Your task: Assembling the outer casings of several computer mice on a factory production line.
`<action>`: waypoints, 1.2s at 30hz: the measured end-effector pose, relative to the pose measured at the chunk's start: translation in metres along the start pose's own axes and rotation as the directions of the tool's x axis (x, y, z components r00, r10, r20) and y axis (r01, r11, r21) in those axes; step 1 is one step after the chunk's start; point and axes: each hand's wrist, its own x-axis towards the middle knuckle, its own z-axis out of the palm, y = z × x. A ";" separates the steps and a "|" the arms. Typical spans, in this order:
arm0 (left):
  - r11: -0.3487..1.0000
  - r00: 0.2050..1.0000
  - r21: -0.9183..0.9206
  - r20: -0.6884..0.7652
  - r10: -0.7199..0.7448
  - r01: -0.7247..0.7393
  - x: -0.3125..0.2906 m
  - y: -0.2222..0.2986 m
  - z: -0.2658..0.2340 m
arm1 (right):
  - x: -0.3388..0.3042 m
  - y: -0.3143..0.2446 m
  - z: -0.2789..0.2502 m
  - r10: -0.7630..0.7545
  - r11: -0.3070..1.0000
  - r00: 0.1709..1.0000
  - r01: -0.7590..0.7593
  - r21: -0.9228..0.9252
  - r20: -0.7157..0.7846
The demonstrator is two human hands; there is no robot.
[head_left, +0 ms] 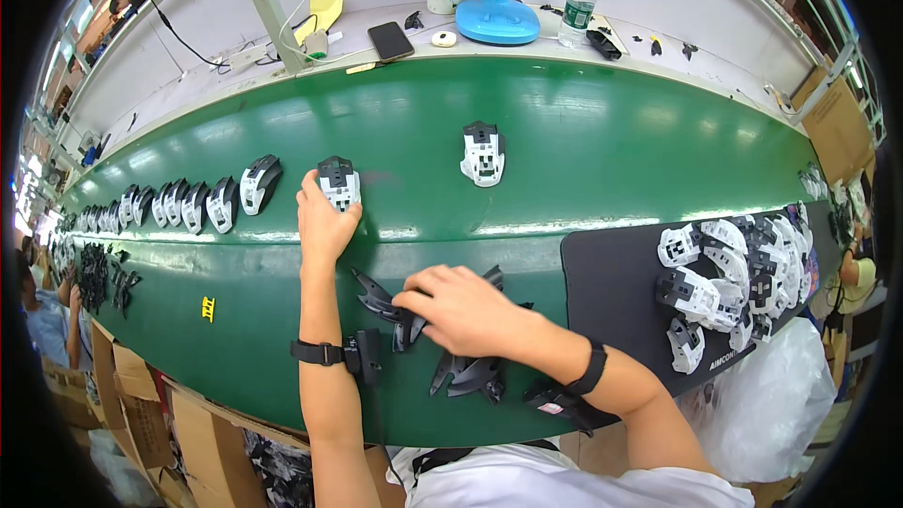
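My left hand (325, 226) grips a white mouse shell with a black top (340, 181) between thumb and fingers, on the green table or just over it. My right hand (461, 309) is bent over a loose pile of curved black plastic pieces, its fingertips closed at one black plastic piece (406, 327); the thumb is partly hidden. More black pieces (470, 378) lie below that hand, nearer to me. Farther off, a second black-and-white mouse shell (483, 154) sits alone on the green tabletop (602, 160).
A row of mouse shells (222, 204) runs off to the left, with black parts (94, 273) and a yellow piece (208, 309) nearby. Piled white shells (724, 273) cover a dark mat (611, 282) at right. Behind stand a blue fan (499, 19), a phone (390, 40) and a bottle (578, 7).
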 end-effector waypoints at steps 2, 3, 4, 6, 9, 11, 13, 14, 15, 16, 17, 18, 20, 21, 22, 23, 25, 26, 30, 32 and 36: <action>0.998 0.999 0.060 0.050 -0.009 0.006 -0.003 0.001 0.001 | -0.002 -0.003 0.014 -0.048 0.997 0.999 0.047 -0.065 -0.015; 0.993 0.995 0.121 0.100 -0.022 0.009 -0.003 0.002 0.002 | -0.002 -0.005 0.017 -0.056 0.994 0.998 0.055 -0.098 -0.005; 0.995 0.998 0.099 0.056 -0.034 0.029 0.000 0.004 0.005 | -0.002 -0.008 0.018 -0.060 0.993 0.998 0.059 -0.104 -0.006; 0.996 0.997 0.043 0.003 -0.076 0.076 0.007 0.000 0.009 | -0.001 -0.024 0.019 0.022 0.996 1.000 -0.023 -0.089 -0.015; 0.991 0.992 0.067 -0.069 -0.108 0.113 0.014 -0.008 0.015 | -0.003 -0.033 0.025 -0.023 0.985 0.998 0.032 -0.172 0.052; 0.981 0.992 0.159 0.036 -0.122 0.115 0.020 -0.010 0.013 | -0.004 -0.033 0.029 -0.030 0.981 0.999 0.037 -0.189 0.041; 0.996 0.992 -0.007 0.080 -0.093 0.094 0.021 -0.020 0.012 | -0.004 -0.031 0.033 0.002 0.979 1.000 -0.002 -0.202 -0.002; 0.983 0.991 -0.168 0.123 -0.055 0.076 0.019 -0.019 0.007 | -0.003 -0.032 0.032 -0.004 0.979 1.000 0.003 -0.202 -0.004; 0.983 0.992 -0.166 0.118 -0.055 0.075 0.020 -0.017 0.002 | -0.002 -0.033 0.031 0.018 0.980 1.000 -0.020 -0.197 -0.013; 0.870 0.967 -0.469 0.252 -0.035 0.154 0.019 -0.015 -0.004 | -0.002 -0.033 0.029 0.040 0.981 0.999 -0.043 -0.190 -0.022; 0.657 0.926 -0.706 0.377 0.032 0.265 0.014 -0.006 -0.011 | -0.003 -0.029 0.028 0.043 0.981 0.999 -0.046 -0.189 -0.021; 0.582 0.912 -0.762 0.402 0.079 0.285 0.007 0.010 -0.019 | -0.003 -0.022 0.025 0.031 0.988 0.998 -0.038 -0.150 -0.047; 0.483 0.897 -0.829 0.407 0.175 0.282 -0.005 0.033 -0.031 | 0.000 -0.011 0.012 0.017 0.999 0.995 -0.021 -0.036 -0.095; 0.375 0.878 -0.883 0.395 0.269 0.282 -0.009 0.043 -0.034 | 0.002 -0.007 0.005 0.008 0.999 0.980 -0.001 0.035 -0.200; 0.337 0.857 -0.899 0.392 0.334 0.279 -0.015 0.052 -0.037 | 0.005 -0.007 -0.006 0.062 0.994 0.956 -0.033 0.106 -0.286; 0.327 0.856 -0.903 0.388 0.341 0.279 -0.021 0.060 -0.033 | 0.006 -0.007 -0.020 0.118 0.983 0.924 -0.058 0.172 -0.364; 0.072 0.830 -0.881 0.466 0.307 0.468 -0.033 0.075 -0.029 | 0.007 -0.002 -0.042 0.397 0.801 0.841 -0.122 0.586 -0.367; 0.141 0.840 -0.896 0.444 0.313 0.421 -0.040 0.084 -0.026 | 0.004 0.003 -0.053 0.506 0.572 0.805 -0.045 0.819 -0.310; 0.061 0.811 -0.878 0.463 0.357 0.475 -0.065 0.110 -0.016 | -0.004 0.015 -0.086 0.694 0.359 0.592 0.208 0.910 -0.409; 0.136 0.761 -0.849 0.520 0.388 0.511 -0.076 0.119 -0.014 | -0.004 0.016 -0.089 0.706 0.351 0.566 0.245 0.904 -0.427; 0.090 0.791 -0.855 0.508 0.342 0.510 -0.096 0.137 -0.010 | -0.003 0.015 -0.080 0.705 0.436 0.496 0.261 0.861 -0.507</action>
